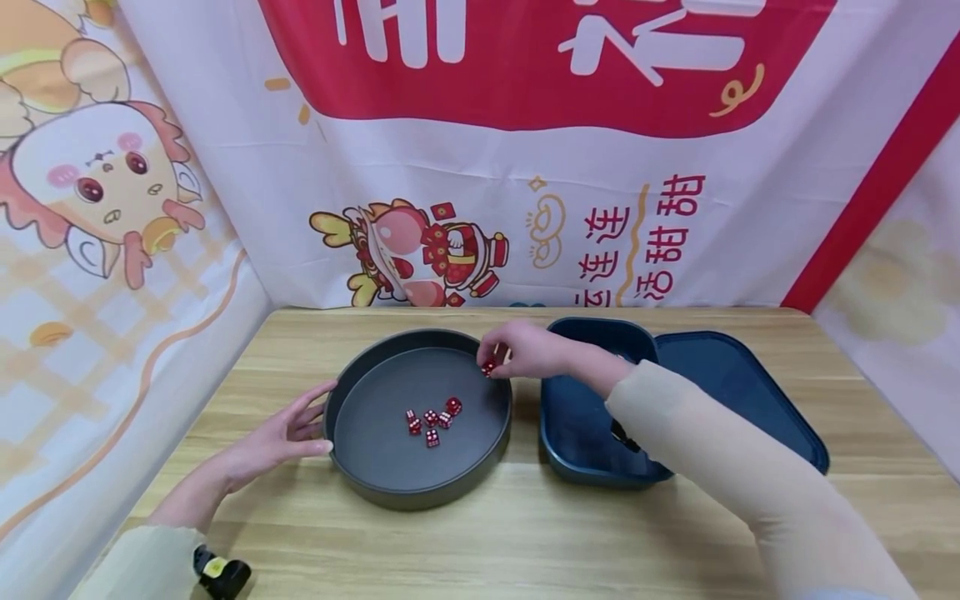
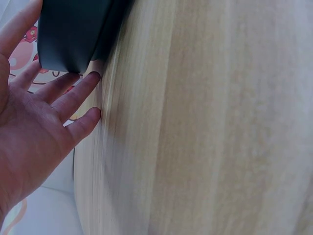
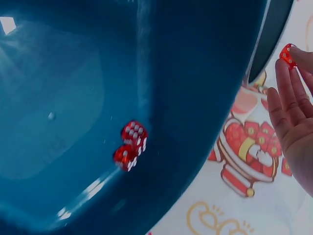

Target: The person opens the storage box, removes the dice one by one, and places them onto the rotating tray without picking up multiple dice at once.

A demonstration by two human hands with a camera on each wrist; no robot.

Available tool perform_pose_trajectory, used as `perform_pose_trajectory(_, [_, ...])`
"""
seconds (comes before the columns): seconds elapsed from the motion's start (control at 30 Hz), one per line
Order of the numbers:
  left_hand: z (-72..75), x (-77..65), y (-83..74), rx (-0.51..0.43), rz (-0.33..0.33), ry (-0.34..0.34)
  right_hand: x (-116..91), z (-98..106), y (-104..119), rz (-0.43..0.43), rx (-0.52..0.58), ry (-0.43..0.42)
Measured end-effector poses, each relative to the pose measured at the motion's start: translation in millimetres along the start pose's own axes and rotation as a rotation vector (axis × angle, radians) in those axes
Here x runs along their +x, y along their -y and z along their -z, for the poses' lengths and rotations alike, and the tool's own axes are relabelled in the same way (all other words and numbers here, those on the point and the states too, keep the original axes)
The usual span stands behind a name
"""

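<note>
A round dark grey pan [image 1: 386, 457] holds several translucent red dice [image 1: 432, 417], clustered a little right of its middle. Over the pan's right rim, my right hand [image 1: 525, 350] pinches one red die [image 3: 288, 56] between thumb and fingertips. My left hand [image 1: 273, 442] touches the pan's left side with spread, fairly straight fingers, the thumb toward the front. In the left wrist view its fingertips meet the dark outer wall [image 2: 73, 36]. Beneath my right forearm stands a deep blue box [image 1: 573, 433]; two red dice [image 3: 130, 147] lie inside in the right wrist view.
A flat dark blue lid [image 1: 738, 387] lies right of the box, partly behind my sleeve. Wood-grain tabletop [image 1: 450, 550] extends in front of the pan. Printed cloth [image 1: 480, 167] hangs along the table's back edge and at both sides.
</note>
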State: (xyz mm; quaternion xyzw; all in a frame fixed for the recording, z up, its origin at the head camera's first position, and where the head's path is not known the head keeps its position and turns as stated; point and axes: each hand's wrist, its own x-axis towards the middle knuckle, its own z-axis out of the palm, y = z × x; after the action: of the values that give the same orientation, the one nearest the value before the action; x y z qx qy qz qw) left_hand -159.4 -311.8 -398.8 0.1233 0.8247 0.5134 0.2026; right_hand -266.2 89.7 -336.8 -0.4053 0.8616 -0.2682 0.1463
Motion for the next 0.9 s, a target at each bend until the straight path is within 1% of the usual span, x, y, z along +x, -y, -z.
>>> perform_pose_trajectory(0.27, [-0.2,2.9,-0.4,-0.020,-0.005,0.009,21,-20,8,-0.022,-0.030,0.072])
perform_pose_trajectory(0.5, [-0.2,3.3,0.4,-0.020,-0.011,0.010,35,-29,10,-0.046,-0.033,0.121])
perform_pose_trajectory(0.67, [-0.8,3.8,1.4,-0.032,-0.021,0.018,39,-34,7,-0.058,-0.036,0.144])
perform_pose_trajectory(0.9, [-0.8,1.6,2.1,-0.037,-0.015,0.013,40,-37,7,-0.058,-0.018,0.138])
